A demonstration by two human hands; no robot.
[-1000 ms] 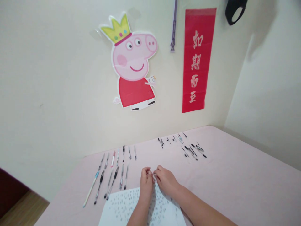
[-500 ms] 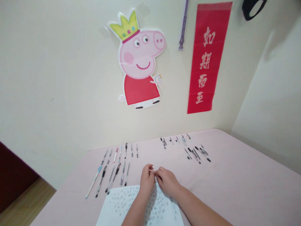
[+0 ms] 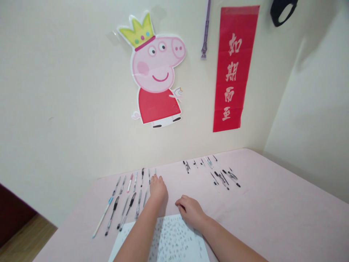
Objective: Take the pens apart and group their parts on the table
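Observation:
My left hand (image 3: pixel 158 189) reaches forward over the pink table (image 3: pixel 272 211), its fingertips at the rightmost pen of the back row of pens (image 3: pixel 135 181). Its fingers are curled down and hidden, so I cannot see whether it holds anything. My right hand (image 3: pixel 190 211) rests loosely curled at the top edge of a white sheet of paper (image 3: pixel 169 242) covered in small written marks; nothing shows in it. A nearer row of pens (image 3: pixel 122 209) lies left of the left hand.
A scatter of small black pen caps and parts (image 3: pixel 222 174) lies at the back right of the table. A cartoon pig picture (image 3: pixel 155 72) and a red banner (image 3: pixel 231 69) hang on the wall behind. Wooden floor (image 3: pixel 21 247) shows at the lower left.
The two hands were together over the top of the paper, pinching something small. The left hand has since moved forward and left to the back row of pens; the right stayed near the paper.

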